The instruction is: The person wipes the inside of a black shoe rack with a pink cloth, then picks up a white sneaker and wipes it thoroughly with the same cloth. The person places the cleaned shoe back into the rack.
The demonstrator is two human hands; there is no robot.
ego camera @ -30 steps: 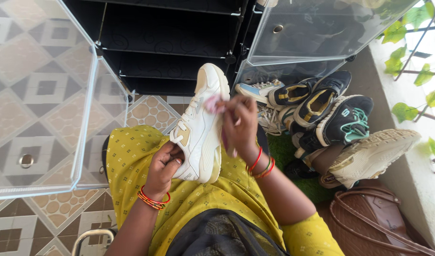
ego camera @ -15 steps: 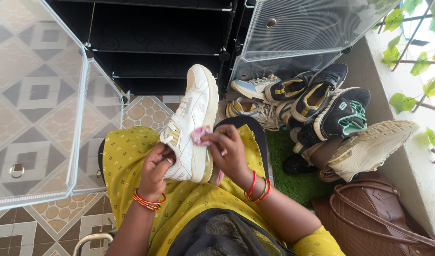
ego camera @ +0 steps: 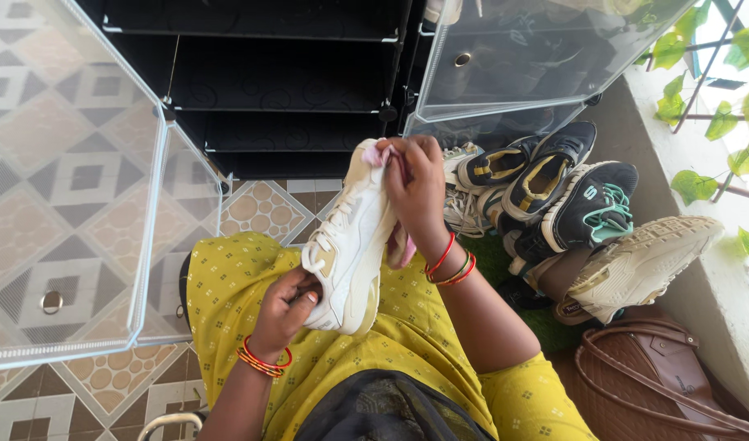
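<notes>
A white and cream sneaker [ego camera: 354, 241] is held over my lap, toe pointing away from me. My left hand [ego camera: 286, 310] grips it at the heel and collar. My right hand [ego camera: 415, 188] presses a small pink cloth [ego camera: 377, 153] against the toe end of the sneaker; more of the cloth hangs below the palm. Both wrists wear red and gold bangles. My knees are covered by yellow dotted fabric [ego camera: 227, 278].
A black shoe cabinet [ego camera: 276, 90] stands open ahead, its clear doors [ego camera: 72, 188] swung out left and right. A pile of sneakers [ego camera: 570, 204] lies on green matting to the right, with a brown handbag [ego camera: 660, 384] nearer me. A leafy railing [ego camera: 717, 98] borders the right side.
My right hand slid the pink cloth from the sneaker's side near the middle up to the toe. The left hand kept its hold on the heel.
</notes>
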